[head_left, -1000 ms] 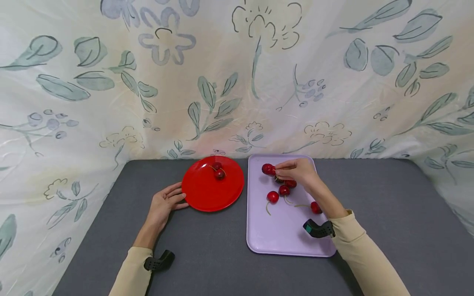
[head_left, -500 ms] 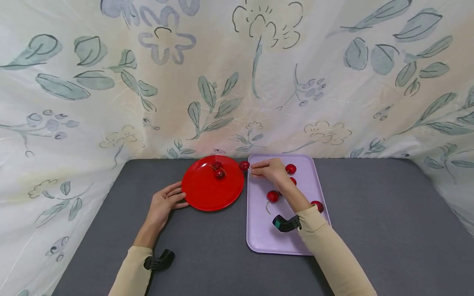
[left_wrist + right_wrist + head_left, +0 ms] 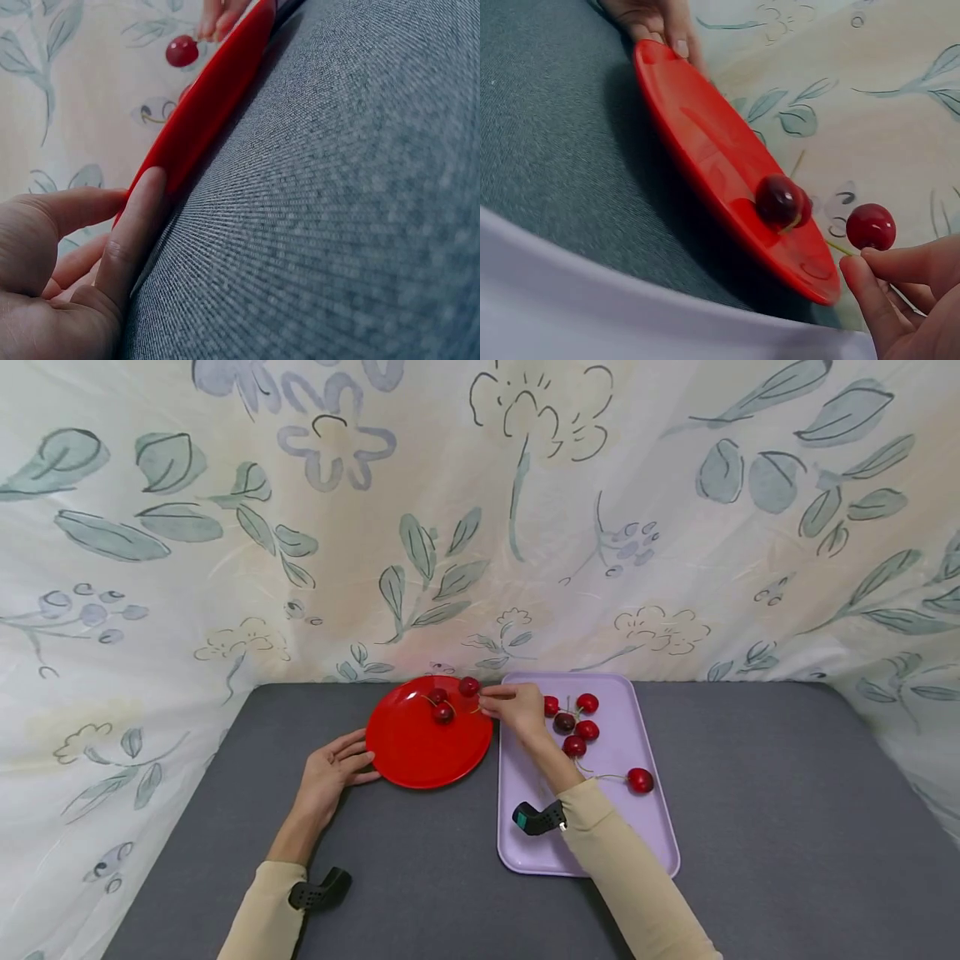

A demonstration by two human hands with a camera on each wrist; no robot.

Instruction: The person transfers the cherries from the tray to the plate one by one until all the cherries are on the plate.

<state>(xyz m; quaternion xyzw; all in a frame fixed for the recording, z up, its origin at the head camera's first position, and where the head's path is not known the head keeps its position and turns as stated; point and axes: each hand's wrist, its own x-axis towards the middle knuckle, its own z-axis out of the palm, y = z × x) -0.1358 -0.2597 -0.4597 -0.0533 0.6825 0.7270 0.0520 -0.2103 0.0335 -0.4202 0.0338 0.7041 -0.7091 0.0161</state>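
My right hand (image 3: 516,708) pinches a dark red cherry (image 3: 871,226) between thumb and fingertips, just over the right rim of a red plate (image 3: 420,756). A thin green stem (image 3: 841,248) sticks out from those fingertips. Two more cherries (image 3: 441,707) lie together on the back part of the plate. At the plate's left rim, my left hand (image 3: 328,777) holds the edge, with the thumb (image 3: 136,217) against its outer side and a finger at the top of the rim. Several stemmed cherries (image 3: 587,731) lie on a lilac tray (image 3: 630,843), partly covered by my right hand and forearm.
Plate and tray stand side by side on a dark grey table (image 3: 420,877), a narrow gap between them. A floral cloth (image 3: 465,510) hangs behind the table. Black wrist devices (image 3: 321,890) sit on both sleeves. A lone cherry (image 3: 640,781) lies near the tray's right edge.
My right hand has moved left from above the tray's cherries to the plate's right rim, carrying one cherry. The left hand and plate have stayed in place.
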